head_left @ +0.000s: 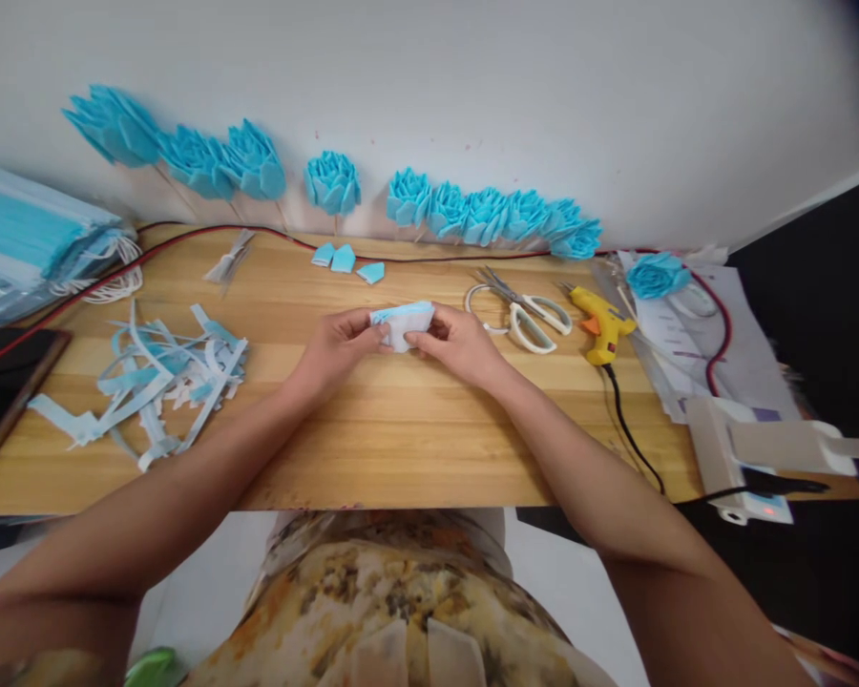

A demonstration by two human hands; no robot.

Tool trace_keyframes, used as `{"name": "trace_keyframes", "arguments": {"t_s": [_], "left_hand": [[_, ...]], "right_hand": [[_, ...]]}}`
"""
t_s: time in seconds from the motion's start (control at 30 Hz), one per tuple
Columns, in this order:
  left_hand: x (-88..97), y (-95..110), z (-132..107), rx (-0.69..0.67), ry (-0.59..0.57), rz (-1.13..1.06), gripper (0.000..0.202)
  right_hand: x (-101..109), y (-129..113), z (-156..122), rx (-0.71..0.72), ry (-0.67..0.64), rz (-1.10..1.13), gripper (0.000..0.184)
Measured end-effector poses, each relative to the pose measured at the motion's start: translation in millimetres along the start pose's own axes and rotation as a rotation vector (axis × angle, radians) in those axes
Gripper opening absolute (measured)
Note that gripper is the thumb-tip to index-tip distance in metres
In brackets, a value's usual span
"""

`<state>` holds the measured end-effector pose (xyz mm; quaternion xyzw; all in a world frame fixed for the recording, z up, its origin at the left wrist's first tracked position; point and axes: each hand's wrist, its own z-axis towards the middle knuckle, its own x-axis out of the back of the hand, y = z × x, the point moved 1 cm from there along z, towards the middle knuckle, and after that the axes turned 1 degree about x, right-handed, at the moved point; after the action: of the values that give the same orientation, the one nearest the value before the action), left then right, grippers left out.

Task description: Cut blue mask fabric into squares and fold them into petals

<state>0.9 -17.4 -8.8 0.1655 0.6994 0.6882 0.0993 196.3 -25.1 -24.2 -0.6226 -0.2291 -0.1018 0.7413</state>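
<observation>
Two hands (344, 343) partly hide folded sheets (402, 330).

It was a craft workplace, perhaps in a home: a light-brown wooden table (415, 448) carried a yellow plastic glue gun (604, 332) and white-handled metal scissors (519, 300), near blue many-petalled flowers (485, 216).

Your head camera looks forward and down from close above the wooden bench (401, 448), wall (472, 86) at twelve o'clock, your patterned clothing (401, 601) at six.
</observation>
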Motion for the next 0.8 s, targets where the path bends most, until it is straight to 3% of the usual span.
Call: {"name": "trace_keyframes", "arguments": {"t_s": [0.27, 0.4, 0.57, 0.8], "left_hand": [[-0.5, -15, 5, -0.005, -0.023, -0.091, 0.030], [-2.8, -20, 6, -0.036, -0.031, -0.149, 0.041], [-2.3, -20, 7, -0.043, -0.013, -0.097, 0.025], [-3.6, -21, 6, -0.055, 0.007, -0.059, 0.024]], "right_hand": [[-3, 9, 0, -0.015, -0.058, 0.017, 0.015], [-4, 9, 0, -0.015, -0.043, -0.004, 0.015], [-2, 4, -1, -0.016, -0.045, -0.012, 0.015], [-3, 5, 0, -0.023, -0.059, -0.050, 0.014]]}}
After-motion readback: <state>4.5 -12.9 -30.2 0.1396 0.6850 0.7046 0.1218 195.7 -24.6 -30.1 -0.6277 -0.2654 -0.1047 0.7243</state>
